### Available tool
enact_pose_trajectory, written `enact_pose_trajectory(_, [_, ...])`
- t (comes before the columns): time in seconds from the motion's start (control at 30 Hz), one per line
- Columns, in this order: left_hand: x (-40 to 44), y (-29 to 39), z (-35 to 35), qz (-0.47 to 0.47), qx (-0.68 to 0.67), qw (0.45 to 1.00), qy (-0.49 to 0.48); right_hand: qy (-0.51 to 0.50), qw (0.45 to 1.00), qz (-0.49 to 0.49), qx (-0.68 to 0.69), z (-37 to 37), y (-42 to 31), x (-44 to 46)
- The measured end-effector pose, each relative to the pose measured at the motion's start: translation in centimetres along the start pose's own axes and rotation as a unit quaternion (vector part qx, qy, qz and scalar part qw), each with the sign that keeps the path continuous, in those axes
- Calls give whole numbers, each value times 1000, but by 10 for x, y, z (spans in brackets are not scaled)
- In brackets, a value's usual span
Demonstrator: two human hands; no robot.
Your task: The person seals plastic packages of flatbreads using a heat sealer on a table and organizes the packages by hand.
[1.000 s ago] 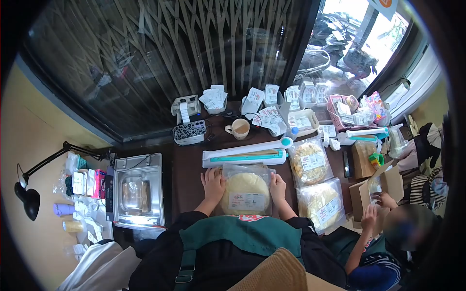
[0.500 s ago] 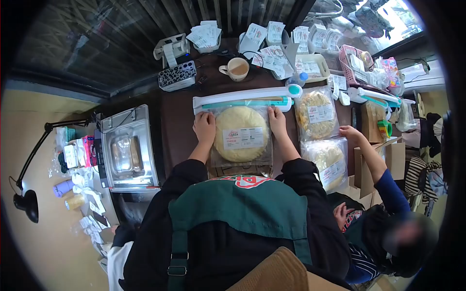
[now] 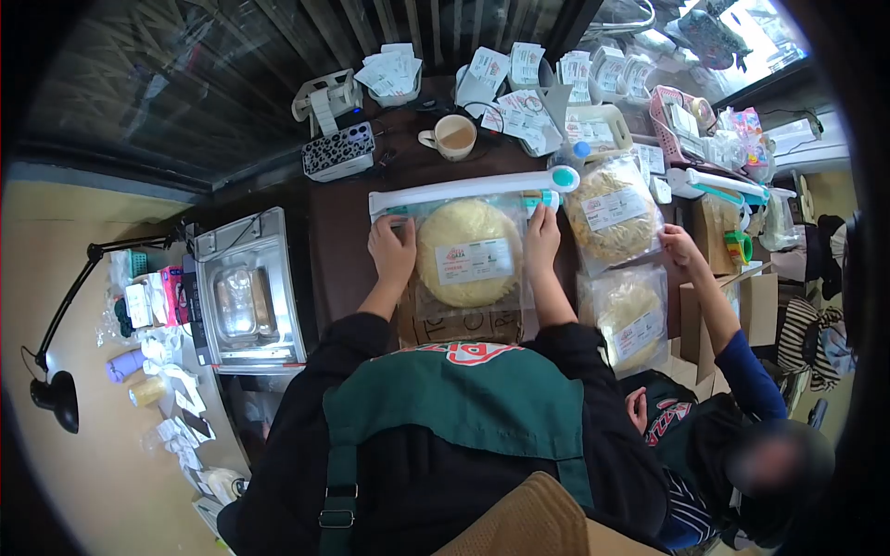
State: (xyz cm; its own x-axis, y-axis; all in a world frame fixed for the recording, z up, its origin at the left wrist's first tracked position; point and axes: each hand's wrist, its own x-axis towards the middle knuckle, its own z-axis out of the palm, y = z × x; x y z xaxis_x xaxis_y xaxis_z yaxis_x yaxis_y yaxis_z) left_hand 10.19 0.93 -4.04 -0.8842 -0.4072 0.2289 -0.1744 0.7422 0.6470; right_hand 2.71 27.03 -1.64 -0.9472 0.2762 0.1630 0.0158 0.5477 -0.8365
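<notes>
A round pale pizza in a clear plastic bag (image 3: 471,255), with a white label across it, lies between my hands. The fingers of my left hand (image 3: 393,248) are closed on the bag's upper left corner. At the upper right corner, my right hand (image 3: 542,243) pinches the bag's edge. Directly beyond sits a heat sealer (image 3: 473,192) with a long white arm and a teal base; the bag's top edge reaches under the arm. Under the bag's near end shows a cardboard box (image 3: 445,327) with handwriting.
Right of me, a co-worker's hand (image 3: 681,248) holds a bagged pizza (image 3: 612,213); another bagged pizza (image 3: 630,315) lies nearer. A mug of drink (image 3: 454,137), a label printer (image 3: 326,98) and trays of labels (image 3: 524,116) stand behind. A metal machine (image 3: 243,287) is at left.
The bagged pizza between my hands has shifted right and slightly away from me, its top edge now under the sealer arm. The co-worker's hand has moved the upper right bag, which is now tilted.
</notes>
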Motion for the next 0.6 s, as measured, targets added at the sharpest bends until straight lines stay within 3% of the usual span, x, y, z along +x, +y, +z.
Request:
enact_pose_trajectory(0.03, [-6, 5, -3, 51, 6, 997, 58, -26, 999, -32, 27, -7, -16, -4])
enact_pose_trajectory(0.07, [-11, 17, -14, 139, 0, 990, 9, -53, 995, -62, 53, -13, -34, -2])
enact_pose_trajectory(0.1, [-14, 35, -28, 225, -4, 973, -45, -56, 984, -152, 67, -20, -55, 8])
enact_pose_trajectory(0.17, [-21, 71, -33, 286, -26, 923, -255, -61, 955, -291, 9, -29, -107, 42])
enact_pose_trajectory(0.23, [-28, 88, -18, 351, 35, 897, -265, -140, 921, -358, -62, -12, -131, 80])
enact_pose_trajectory(0.27, [-29, 94, -10, 385, 65, 881, -266, -248, 914, -288, -143, 0, -133, 93])
enact_pose_trajectory(0.33, [-25, 86, 12, 367, 112, 872, -304, -445, 837, -127, -293, 24, -132, 110])
enact_pose_trajectory(0.43, [-20, 76, 28, 359, 129, 876, -297, -542, 767, -90, -331, 66, -109, 119])
enact_pose_trajectory(0.53, [-25, 73, 32, 355, 140, 878, -289, -572, 762, -38, -301, 79, -100, 111])
enact_pose_trajectory(0.6, [-25, 73, 33, 357, 136, 881, -277, -498, 807, -95, -304, 82, -91, 96])
